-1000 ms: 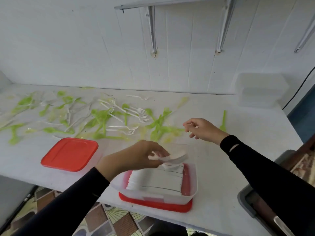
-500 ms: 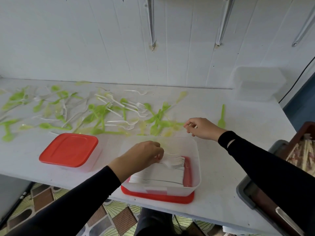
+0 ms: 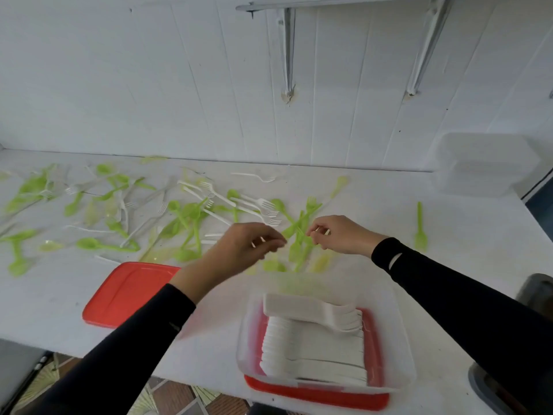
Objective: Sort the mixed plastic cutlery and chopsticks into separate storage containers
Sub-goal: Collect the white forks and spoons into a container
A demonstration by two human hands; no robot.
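Loose green spoons and forks [image 3: 188,212] and white forks [image 3: 254,203] lie scattered across the white table. A clear container [image 3: 402,339] near the front edge holds a neat stack of white forks [image 3: 314,345] and stands on a red lid [image 3: 314,395]. My left hand [image 3: 242,248] is blurred, hovering over the pile with its fingers curled toward the thumb; whether it holds anything is unclear. My right hand [image 3: 339,235] pinches a thin pale piece of cutlery beside a green fork [image 3: 311,205].
A second container with a red lid [image 3: 128,292] sits shut to the left. Clear stacked containers [image 3: 484,163] stand at the back right by the wall. A lone green fork [image 3: 420,229] lies to the right. A grey bin [image 3: 535,292] is off the table's right edge.
My left hand has left the clear container, where it laid white forks, and moved up to the pile beside my right hand. The right hand has hardly moved.
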